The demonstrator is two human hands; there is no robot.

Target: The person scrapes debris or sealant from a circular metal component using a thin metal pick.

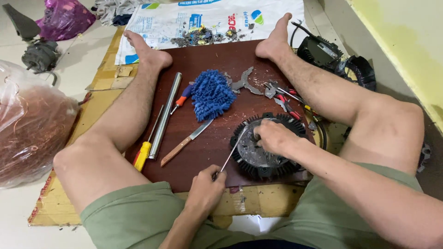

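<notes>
The left hand [205,188] is closed around the handle end of a thin metal rod tool [230,154], probably a slim screwdriver. Its shaft runs up and to the right from that hand, and the tip meets the left edge of the black finned round housing [258,163]. The right hand [273,137] sits on top of the housing with its fingers curled and pressed onto the grey centre plate, holding it in place; it is the nearer hand to the housing, which lies directly beneath it and just right of the left hand.

The housing rests on a dark brown board [212,143] on the floor between the person's legs. Left of the left hand lie a wooden-handled knife [184,144], a yellow-handled screwdriver [145,152] and a long steel tube [165,115]. Beyond the hands are a blue fluffy duster [211,94] and red-handled pliers [288,105]. Far to the left sits a bag of copper wire [32,124].
</notes>
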